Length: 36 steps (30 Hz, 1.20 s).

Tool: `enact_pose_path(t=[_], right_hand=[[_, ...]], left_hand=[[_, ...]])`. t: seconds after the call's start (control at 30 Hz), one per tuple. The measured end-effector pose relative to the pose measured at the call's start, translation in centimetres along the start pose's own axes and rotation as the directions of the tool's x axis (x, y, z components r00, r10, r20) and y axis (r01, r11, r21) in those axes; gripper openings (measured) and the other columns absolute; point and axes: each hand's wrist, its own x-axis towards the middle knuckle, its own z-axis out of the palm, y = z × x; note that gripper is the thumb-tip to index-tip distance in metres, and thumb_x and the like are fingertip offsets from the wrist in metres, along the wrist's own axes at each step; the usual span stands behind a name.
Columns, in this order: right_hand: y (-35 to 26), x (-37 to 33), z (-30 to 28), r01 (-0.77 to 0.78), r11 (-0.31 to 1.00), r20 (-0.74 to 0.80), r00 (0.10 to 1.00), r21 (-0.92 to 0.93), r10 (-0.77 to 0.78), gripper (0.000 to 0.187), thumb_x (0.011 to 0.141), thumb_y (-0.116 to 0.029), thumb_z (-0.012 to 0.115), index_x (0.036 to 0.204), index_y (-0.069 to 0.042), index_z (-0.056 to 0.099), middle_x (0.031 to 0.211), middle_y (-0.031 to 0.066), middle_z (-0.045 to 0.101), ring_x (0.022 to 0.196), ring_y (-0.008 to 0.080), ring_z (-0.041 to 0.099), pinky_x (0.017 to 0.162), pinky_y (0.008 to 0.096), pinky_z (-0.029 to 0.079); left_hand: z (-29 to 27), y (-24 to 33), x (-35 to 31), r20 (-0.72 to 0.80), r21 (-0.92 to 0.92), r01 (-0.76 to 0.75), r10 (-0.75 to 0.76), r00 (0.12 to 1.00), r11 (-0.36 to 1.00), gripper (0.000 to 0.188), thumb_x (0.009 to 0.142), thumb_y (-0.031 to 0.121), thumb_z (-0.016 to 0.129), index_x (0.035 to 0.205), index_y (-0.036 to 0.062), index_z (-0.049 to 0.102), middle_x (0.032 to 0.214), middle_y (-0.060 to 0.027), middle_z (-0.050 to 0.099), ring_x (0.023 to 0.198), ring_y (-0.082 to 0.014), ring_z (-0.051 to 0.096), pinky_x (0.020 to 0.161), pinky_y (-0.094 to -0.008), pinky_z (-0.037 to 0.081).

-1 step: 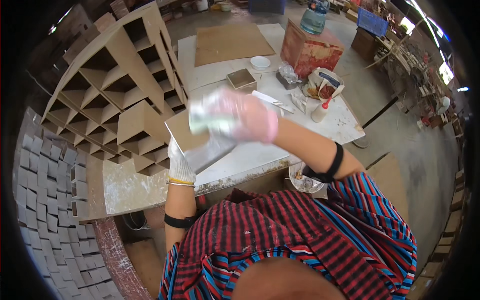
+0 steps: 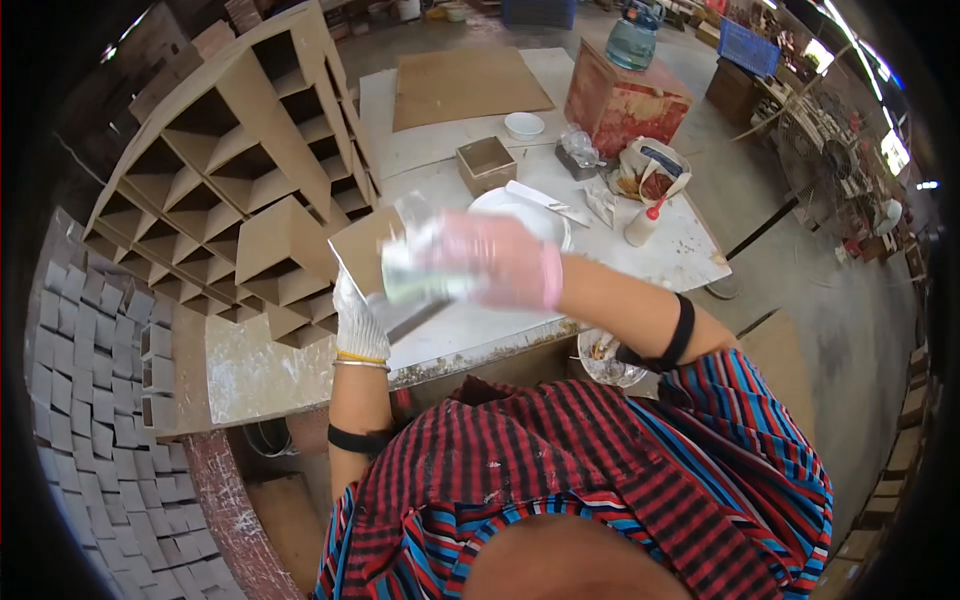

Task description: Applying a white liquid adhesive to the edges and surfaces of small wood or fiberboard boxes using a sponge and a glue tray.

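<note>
Held brown board piece (image 2: 362, 248) tilted in closed grip of left hand (image 2: 357, 322), likely bracing against right hand (image 2: 490, 255), but through blur could not tell latter's opening or hold.

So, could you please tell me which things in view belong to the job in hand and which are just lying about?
In the job:
brown piece held by the gloved left hand
pale item at the gloved right hand, too blurred to name

Apparently just lying about:
water jug on the red block
blue crate
cloth bag on the table
</note>
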Motion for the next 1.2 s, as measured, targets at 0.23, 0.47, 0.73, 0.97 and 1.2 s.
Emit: enact_pose_path(t=[0.23,0.47,0.73,0.97,1.2], right_hand=[[1.4,3.6,0.0,-0.271,0.963,-0.079,0.959,0.007,0.271,0.044,0.073,-0.009,0.067,0.115,-0.017,0.057,0.108,0.003,0.059,0.097,0.0203,0.059,0.083,0.0305,0.048],[-2.2,0.9,1.2,-0.019,0.992,0.063,0.998,0.123,0.011,0.044,0.075,-0.01,0.062,0.117,-0.024,0.056,0.102,0.0029,0.058,0.096,0.0212,0.056,0.081,0.032,0.048],[1.0,3.4,1.1,-0.071,0.987,-0.178,0.979,0.145,0.096,0.041,0.074,-0.014,0.068,0.113,-0.015,0.058,0.103,0.0056,0.058,0.09,0.0225,0.058,0.077,0.0315,0.049],[-0.4,3.2,2.8,0.11,0.99,0.07,0.992,-0.084,-0.104,0.045,0.073,-0.015,0.068,0.117,-0.023,0.056,0.096,0.004,0.058,0.091,0.0212,0.058,0.076,0.0327,0.05],[0.9,3.3,0.6,-0.081,0.995,-0.095,0.993,-0.05,0.076,0.045,0.074,-0.015,0.067,0.117,-0.022,0.057,0.102,0.004,0.058,0.092,0.0219,0.057,0.078,0.0317,0.049]], left_hand=[[6.3,-5.3,-4.0,0.189,0.314,-0.348,0.301,0.935,0.883,0.047,0.095,0.038,0.032,0.124,0.0022,0.042,0.119,-0.016,0.049,0.108,-0.028,0.05,0.091,-0.0389,0.044],[7.8,-6.0,-5.1,0.197,0.37,-0.316,0.258,0.946,0.874,0.048,0.095,0.04,0.031,0.124,0.0025,0.042,0.118,-0.016,0.05,0.105,-0.0282,0.052,0.089,-0.0389,0.045],[6.1,-6.5,-5.4,0.099,0.334,-0.282,0.263,0.96,0.9,0.046,0.094,0.038,0.035,0.122,0.003,0.046,0.117,-0.0146,0.053,0.102,-0.0258,0.054,0.087,-0.0371,0.047],[7.5,-7.6,-6.4,0.096,0.382,-0.272,0.254,0.962,0.883,0.044,0.094,0.036,0.036,0.12,0.0031,0.048,0.116,-0.0137,0.053,0.103,-0.0246,0.054,0.088,-0.0362,0.046],[6.6,-7.3,-6.0,0.01,0.399,-0.271,0.291,0.957,0.876,0.043,0.094,0.036,0.036,0.121,0.0036,0.047,0.118,-0.0126,0.052,0.106,-0.0242,0.052,0.09,-0.0358,0.045]])
